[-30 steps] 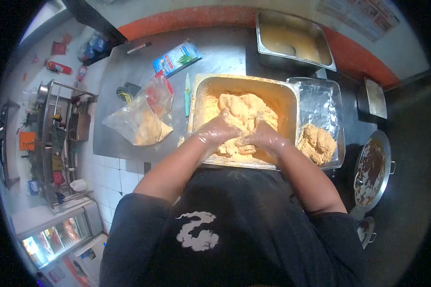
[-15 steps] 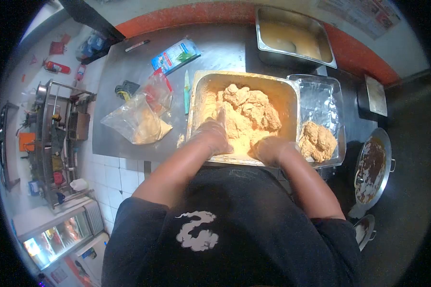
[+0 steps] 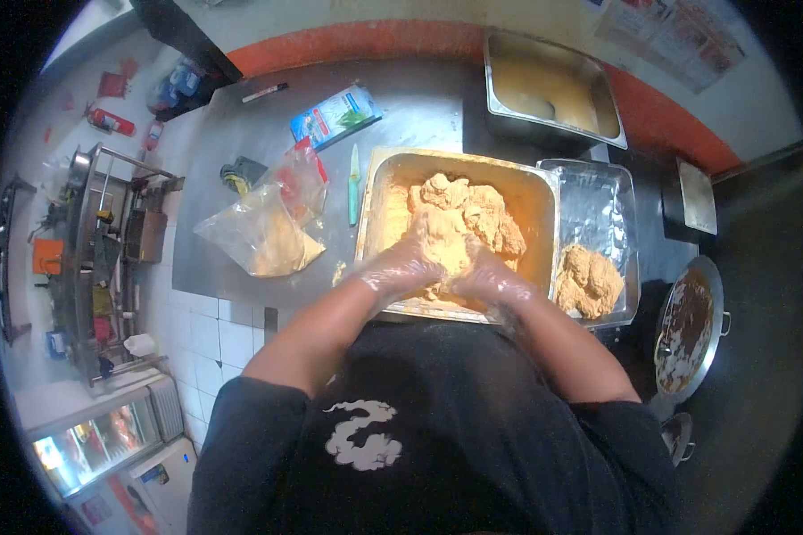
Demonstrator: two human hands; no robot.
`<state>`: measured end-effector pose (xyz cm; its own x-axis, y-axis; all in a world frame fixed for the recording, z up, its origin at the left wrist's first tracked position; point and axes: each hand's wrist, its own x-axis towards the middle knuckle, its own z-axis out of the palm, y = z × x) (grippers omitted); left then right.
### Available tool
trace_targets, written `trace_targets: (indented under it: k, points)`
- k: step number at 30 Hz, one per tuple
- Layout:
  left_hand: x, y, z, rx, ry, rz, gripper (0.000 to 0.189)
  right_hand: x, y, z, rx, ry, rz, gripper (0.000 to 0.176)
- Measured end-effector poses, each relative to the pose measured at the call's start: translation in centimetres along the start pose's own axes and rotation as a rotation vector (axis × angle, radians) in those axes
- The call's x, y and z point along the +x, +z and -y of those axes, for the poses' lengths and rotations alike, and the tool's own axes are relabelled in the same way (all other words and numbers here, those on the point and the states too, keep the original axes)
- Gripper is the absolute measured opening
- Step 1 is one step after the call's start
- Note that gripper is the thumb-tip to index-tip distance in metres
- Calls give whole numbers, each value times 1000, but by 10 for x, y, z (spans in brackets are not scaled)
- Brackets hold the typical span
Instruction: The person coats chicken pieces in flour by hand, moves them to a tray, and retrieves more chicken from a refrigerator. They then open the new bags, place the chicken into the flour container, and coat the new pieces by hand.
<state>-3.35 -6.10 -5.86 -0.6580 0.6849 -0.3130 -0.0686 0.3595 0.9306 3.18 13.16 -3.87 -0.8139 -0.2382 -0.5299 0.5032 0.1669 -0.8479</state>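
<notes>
Grey metal counter (image 3: 410,107). Lumpy tan coated pieces (image 3: 486,214) sit in rectangular metal pan (image 3: 537,214). Clear-gloved left hand (image 3: 406,267) and right hand (image 3: 500,278) now higher than moment ago, fingers cupped round pale yellow powder (image 3: 446,250), so coating's getting lifted.

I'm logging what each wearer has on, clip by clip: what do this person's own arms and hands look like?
The left hand and right hand both wear thin, clear, wrinkled plastic gloves. The forearms are bare. Short black sleeves end near the elbows, part of a black shirt with a pale grey, curling print.
</notes>
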Motion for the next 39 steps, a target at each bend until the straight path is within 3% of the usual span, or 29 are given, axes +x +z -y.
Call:
trace_targets:
  k: [1, 3, 6, 7, 9, 10, 13, 16, 17, 18, 20, 21, 22, 23, 24, 26, 27, 29, 30, 34, 36, 39]
  points:
    - [-8, -2, -21, -177, 47, -44, 131, -4, -2, 12, 109, -26, -59, 97]
    - [-10, -8, -25, -135, -37, -120, 129, -19, -8, 39, 330, -68, -177, 86]
    - [2, -24, -28, 371, -314, -126, 126, -11, -37, 73, -532, -88, -322, 95]
    - [7, -28, -35, 509, -387, -102, 124, -2, -41, 78, -699, 23, -325, 96]
    - [34, -16, -6, 653, -446, -280, 139, 13, -44, 78, -1021, 254, -325, 99]
    - [36, -16, -15, 654, -431, -256, 136, 18, -46, 75, -970, 263, -242, 101]
    - [47, -20, -25, 510, -369, -177, 134, 47, -38, 33, -818, -76, -326, 97]
    - [70, -18, 26, 242, -268, -184, 117, 59, -41, 27, -536, -171, -154, 92]
    - [74, -16, 36, 168, -221, -190, 113, 60, -45, 20, -347, -150, -120, 90]
    - [63, -17, 20, 179, -285, -162, 95, 57, -49, 15, -156, -126, -87, 89]
    - [66, -24, 37, -4, -431, -149, 90, 56, -53, 2, 100, -32, -46, 78]
    - [66, -26, 44, -92, -509, -139, 88, 52, -53, 1, 136, -5, -127, 76]
    - [49, -26, 17, -210, -444, -128, 87, 48, -53, 1, 172, 23, -209, 74]
    - [43, -27, 12, 20, -438, -159, 90, 45, -55, 5, 200, 44, -289, 73]
    - [40, -30, 9, 248, -424, -193, 94, 29, -49, 22, -275, 46, -475, 89]
    - [16, -22, -36, 408, -541, -188, 119, -2, -42, 65, -694, 274, -218, 92]
    - [12, -18, -38, 529, -514, -114, 122, -11, -39, 72, -894, 393, -79, 95]
    - [5, -10, -37, 761, -454, 36, 130, -7, -27, 27, -977, 361, -126, 100]
    - [6, -7, -34, 718, -454, -28, 135, 1, -24, 6, -1023, 340, -155, 103]
    - [20, -13, -10, 161, -371, -122, 119, 33, -9, -9, -845, 213, 118, 116]
    - [26, -8, -7, -87, -317, -188, 112, 30, -10, 3, -582, 77, 123, 108]
    - [28, -7, -3, -350, -177, -245, 106, 16, -5, -1, 197, -59, 29, 78]
